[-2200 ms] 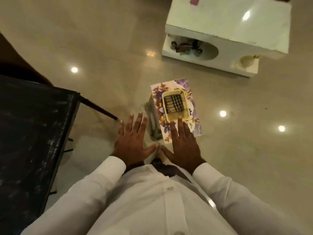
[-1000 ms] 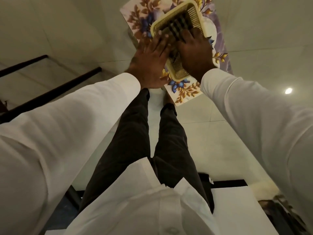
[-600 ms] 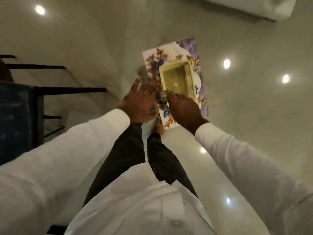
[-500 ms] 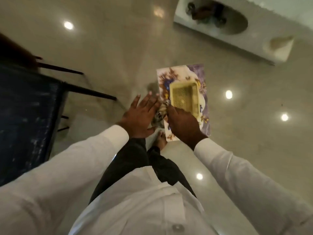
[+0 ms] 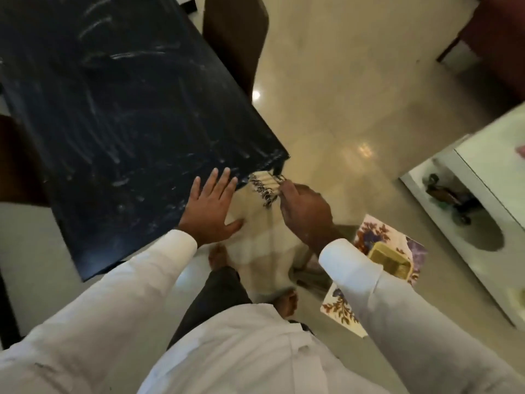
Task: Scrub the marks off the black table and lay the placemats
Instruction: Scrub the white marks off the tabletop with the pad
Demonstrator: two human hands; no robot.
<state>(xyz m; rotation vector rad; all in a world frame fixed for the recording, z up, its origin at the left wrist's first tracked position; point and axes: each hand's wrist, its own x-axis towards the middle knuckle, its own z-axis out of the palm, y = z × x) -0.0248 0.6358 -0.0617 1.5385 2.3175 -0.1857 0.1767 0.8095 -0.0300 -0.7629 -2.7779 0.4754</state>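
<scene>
Glossy beige floor tiles [image 5: 355,89] are seen from above, with ceiling lights mirrored in them. A black table [image 5: 113,115] fills the upper left, and its top is covered with whitish smeared marks [image 5: 127,55]. A brown chair [image 5: 235,32] is tucked in at the table's far side.

At the near right corner of the table, the left hand [image 5: 211,207] is held flat, with its fingers straight and spread. Its fingertips lie over the table's edge and its thumb points out over the floor. Whether the table is actually touched cannot be told.

Just to the right, the right hand [image 5: 305,211] is curled around a small black-and-cream striped item [image 5: 265,187], which is pinched between fingers and thumb. Whether it is a cloth or a pad cannot be told through the blur. It is held just beside the table's corner, at the level of the table edge.

A floral placemat [image 5: 369,234] lies on the floor below the right wrist and is partly hidden by the white sleeve [image 5: 352,268]. A yellow basket [image 5: 377,251] rests on it. A low white cabinet [image 5: 488,177] stands at the right edge, with dark objects in an oval opening. Two bare feet and dark trousers are visible between the arms.
</scene>
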